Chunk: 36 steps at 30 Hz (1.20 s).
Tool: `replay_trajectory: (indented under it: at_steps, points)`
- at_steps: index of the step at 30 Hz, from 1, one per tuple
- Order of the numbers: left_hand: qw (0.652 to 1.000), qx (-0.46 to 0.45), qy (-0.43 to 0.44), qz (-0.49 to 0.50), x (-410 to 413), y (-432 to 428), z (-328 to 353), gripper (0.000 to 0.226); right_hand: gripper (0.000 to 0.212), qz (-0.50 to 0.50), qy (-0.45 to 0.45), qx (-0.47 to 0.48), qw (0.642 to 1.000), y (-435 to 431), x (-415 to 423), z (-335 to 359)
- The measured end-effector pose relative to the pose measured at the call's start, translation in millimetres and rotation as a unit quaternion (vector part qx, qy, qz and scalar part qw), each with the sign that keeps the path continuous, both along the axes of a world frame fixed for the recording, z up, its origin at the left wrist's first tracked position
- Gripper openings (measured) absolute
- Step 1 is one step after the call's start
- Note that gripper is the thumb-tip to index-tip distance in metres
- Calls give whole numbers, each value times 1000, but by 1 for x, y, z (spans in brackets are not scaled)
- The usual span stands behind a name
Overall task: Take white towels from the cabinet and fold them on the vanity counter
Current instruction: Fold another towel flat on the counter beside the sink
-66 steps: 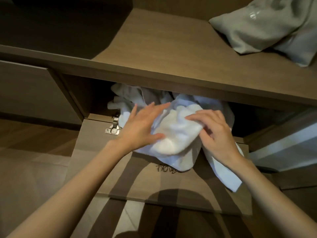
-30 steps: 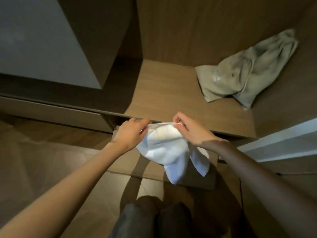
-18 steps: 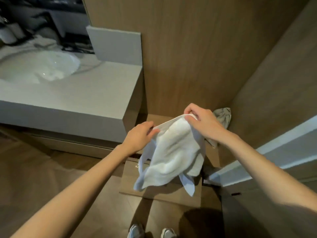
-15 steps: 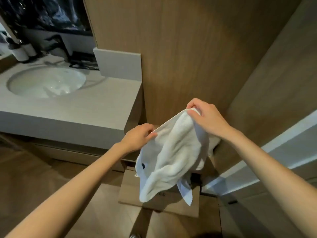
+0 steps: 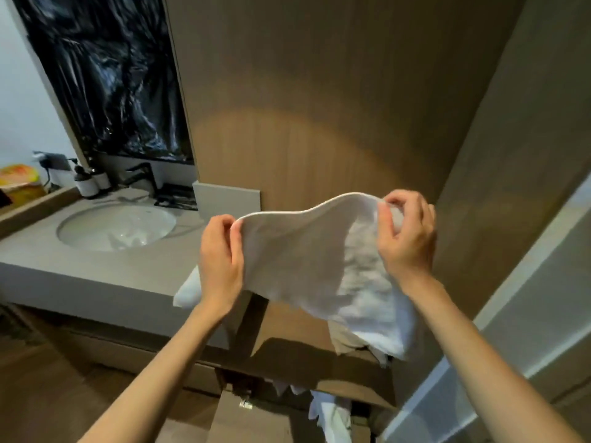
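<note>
Both hands hold one white towel (image 5: 313, 260) in the air, to the right of the counter (image 5: 96, 276) and in front of the wood wall panel (image 5: 319, 107).

Left hand (image 5: 220, 260): closed on the towel's top-left corner, thumb and fingers pinching the hemmed edge. A short flap of cloth hangs below and left of this hand, over the counter's front corner.

Right hand (image 5: 406, 238): closed on the top-right corner, fingers curled into a bunched part of the cloth.

Towel: top edge stretched between the two hands, sagging slightly in the middle. The body drapes downward and to the right, lowest point below the right wrist. It does not touch the counter surface as far as can be seen.

Counter: grey, with an oval sink (image 5: 116, 227) set into it, a dark faucet (image 5: 144, 175) behind the sink, and a dispenser (image 5: 84, 183) at the back left. A mirror (image 5: 112, 75) stands above.

Cabinet (image 5: 287, 372): low, at the bottom of the view, open. More white cloth (image 5: 332, 414) shows inside it, crumpled. A beige cloth (image 5: 345, 340) lies on the shelf above, partly hidden by the held towel.
</note>
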<state>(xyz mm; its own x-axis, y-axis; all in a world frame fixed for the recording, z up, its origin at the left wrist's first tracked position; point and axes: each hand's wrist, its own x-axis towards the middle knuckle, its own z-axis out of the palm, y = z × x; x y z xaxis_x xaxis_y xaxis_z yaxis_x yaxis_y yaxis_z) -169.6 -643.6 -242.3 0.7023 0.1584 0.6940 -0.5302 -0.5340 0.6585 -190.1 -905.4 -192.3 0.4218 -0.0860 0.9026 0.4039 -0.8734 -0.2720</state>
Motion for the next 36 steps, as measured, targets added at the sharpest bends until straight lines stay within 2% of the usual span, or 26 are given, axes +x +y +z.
replay_trajectory:
  at_steps: [1,2,3,4,5,7,9,13,15,17,19,23,26,27,30,33,36]
  points:
    - [995,74,63,-18,-4,-5,-22,22,11,-2,89,-50,995,2,1,-34]
    - [974,159,151,-54,-10,-8,-43,30,12,16,244,-102,964,5,-1,-67]
    - [948,212,223,-78,-12,-7,-65,34,10,27,388,-127,912,6,-3,-95]
    - [942,213,248,-73,-12,-4,-80,29,9,26,466,-106,878,5,-6,-112]
    - [955,158,249,-44,-11,1,-86,22,10,17,484,-42,874,3,-6,-118]
    - [974,53,220,23,-6,11,-76,15,11,5,449,76,890,-1,2,-109]
    - [977,52,205,20,-2,19,-58,16,10,35,431,99,896,1,8,-90]
    - [972,29,234,-18,5,46,-46,17,5,108,432,128,886,16,12,-75]
    - [968,14,247,-36,5,62,-43,19,20,120,454,111,876,28,10,-76]
    - [966,5,252,-59,1,74,-37,19,43,123,485,49,864,44,9,-78]
    - [959,13,262,-104,-4,83,-30,16,57,133,518,-5,845,66,10,-80]
    - [930,55,269,-244,-8,100,-19,11,59,188,558,-51,806,128,14,-78]
    - [904,84,262,-328,-4,124,-7,9,67,205,530,-48,821,178,19,-75]
    - [899,91,256,-345,-1,134,-2,7,63,215,520,-42,825,192,21,-73]
    - [900,105,227,-356,10,168,11,6,11,221,489,-56,842,232,26,-65]
    - [923,124,182,-317,25,209,19,12,32,184,443,-2,877,262,33,-56]
    - [946,185,114,-241,43,254,18,9,37,174,381,77,905,282,39,-42]
